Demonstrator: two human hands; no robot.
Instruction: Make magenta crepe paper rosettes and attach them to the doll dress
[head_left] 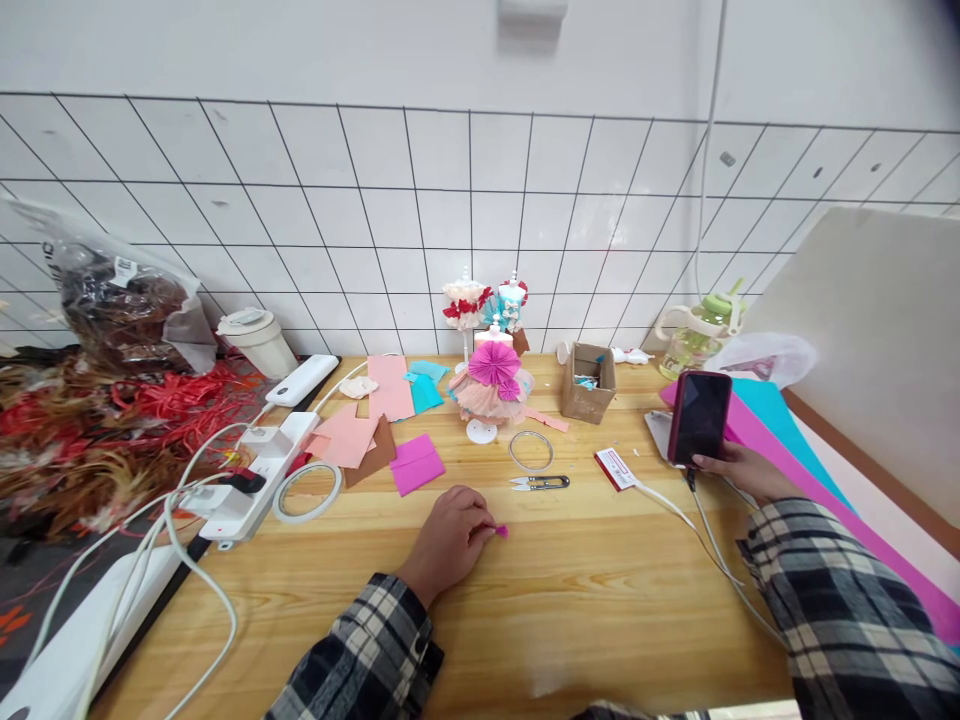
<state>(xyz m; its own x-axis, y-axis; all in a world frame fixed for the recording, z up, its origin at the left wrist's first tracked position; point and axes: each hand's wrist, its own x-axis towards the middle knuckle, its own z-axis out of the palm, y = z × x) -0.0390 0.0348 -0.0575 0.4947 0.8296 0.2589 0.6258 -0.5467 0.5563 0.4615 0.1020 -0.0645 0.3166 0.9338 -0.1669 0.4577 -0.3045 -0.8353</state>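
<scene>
My left hand (pixel 452 537) rests near the middle of the wooden table, its fingertips pinched on a small magenta paper piece (pixel 502 531). My right hand (pixel 750 472) grips the lower edge of a dark phone (pixel 700 415) at the right, which stands tilted with a cable at its bottom. Beyond my left hand lie thread snips (pixel 541 483), a metal ring (pixel 531 451) and a folded magenta paper (pixel 417 464). Behind them stands a small dress form (pixel 491 385) with a peach skirt and magenta paper fans. Two more small dress forms (pixel 465 298) stand behind it.
At left are a power strip (pixel 259 480) with looped white cables, a tape roll (pixel 308 492), paper sheets (pixel 390 385), a cup (pixel 257 342) and red-brown feathers (pixel 187 410). A cardboard box (pixel 589 385), a bottle (pixel 694 335) and large magenta paper (pixel 840 520) are at right.
</scene>
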